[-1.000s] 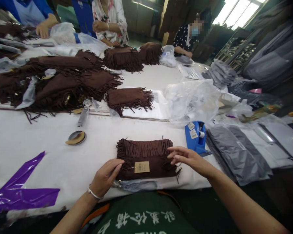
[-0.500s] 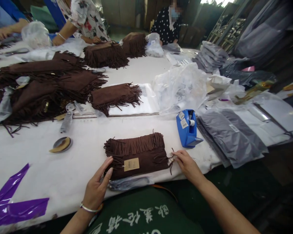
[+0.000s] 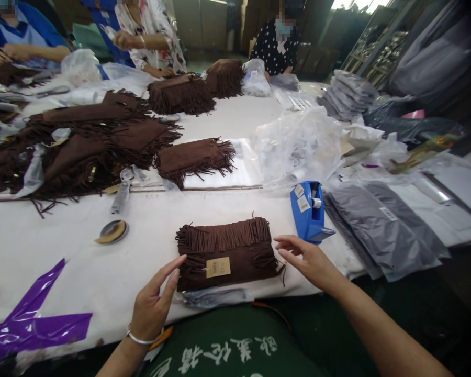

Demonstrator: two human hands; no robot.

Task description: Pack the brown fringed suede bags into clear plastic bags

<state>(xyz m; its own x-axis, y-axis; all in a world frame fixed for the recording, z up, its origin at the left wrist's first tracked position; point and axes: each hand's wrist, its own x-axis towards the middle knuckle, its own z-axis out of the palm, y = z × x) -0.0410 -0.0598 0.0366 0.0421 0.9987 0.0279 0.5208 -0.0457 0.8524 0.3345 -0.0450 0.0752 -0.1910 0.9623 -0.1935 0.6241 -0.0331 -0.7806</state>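
Note:
A dark brown fringed bag (image 3: 243, 267) lies flat on the white table in front of me, its fringe folded over the top part. A tan paper tag (image 3: 218, 267) rests on its front. My left hand (image 3: 156, 299) is at the bag's left edge, fingers stretched, fingertips at the fringe. Just off the right edge is my right hand (image 3: 308, 259), fingers apart and holding nothing. A crumpled clear plastic piece (image 3: 217, 298) lies along the bag's near edge.
A blue tape dispenser (image 3: 307, 212) stands right of the bag, beside grey plastic bags (image 3: 388, 220). Several more brown fringed bags (image 3: 196, 157) lie beyond. Purple tape (image 3: 43, 319) and a small round dish (image 3: 113, 232) are at left. Co-workers (image 3: 149, 39) stand across the table.
My right hand has let go of the fringe strands at the bag's right edge and opened. The left hand stays at the left edge. The whole view has shifted slightly.

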